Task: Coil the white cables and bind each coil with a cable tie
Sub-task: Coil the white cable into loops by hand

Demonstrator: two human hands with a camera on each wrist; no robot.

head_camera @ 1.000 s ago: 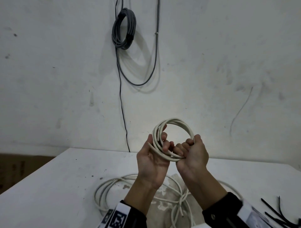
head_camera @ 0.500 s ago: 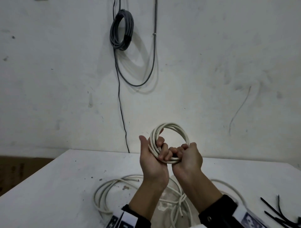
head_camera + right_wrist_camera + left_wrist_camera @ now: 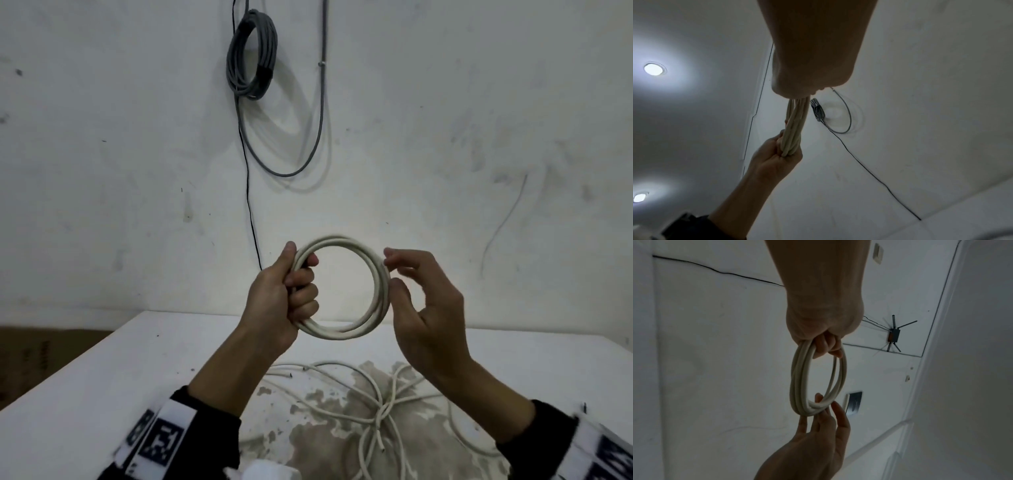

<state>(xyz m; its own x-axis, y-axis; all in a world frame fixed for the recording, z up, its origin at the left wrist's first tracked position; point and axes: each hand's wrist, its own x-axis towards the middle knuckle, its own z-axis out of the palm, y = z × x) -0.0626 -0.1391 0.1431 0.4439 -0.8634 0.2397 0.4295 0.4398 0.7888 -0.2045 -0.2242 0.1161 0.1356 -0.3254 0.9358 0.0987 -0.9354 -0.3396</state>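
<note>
- The left hand (image 3: 281,301) gripped the left side of the white coil (image 3: 346,334), fingers curled round the bundled turns and thumb laid along the outside.
- The coil was held upright above the tabletop (image 3: 102,383) — a round ring of several turns, facing the camera in the head view.
- The right hand (image 3: 428,308) met the coil's right side; its thumb and fingers (image 3: 394,260) were loosely bent, tips touching the turns. A firm pinch could not be confirmed.
- In the left wrist view, the left hand (image 3: 824,321) held the coil (image 3: 797,386) from above, and the right hand's fingers (image 3: 838,412) touched its lower edge.
- In the right wrist view, the coil (image 3: 795,129) appeared edge-on between the right hand (image 3: 809,68) and the left hand (image 3: 774,159).
- Loose white cable (image 3: 380,404) lay tangled on the tabletop, below the hands.
- A grey coil (image 3: 251,54) hung on the wall (image 3: 445,120) — a thin black wire (image 3: 249,192) ran down beside it.
</note>
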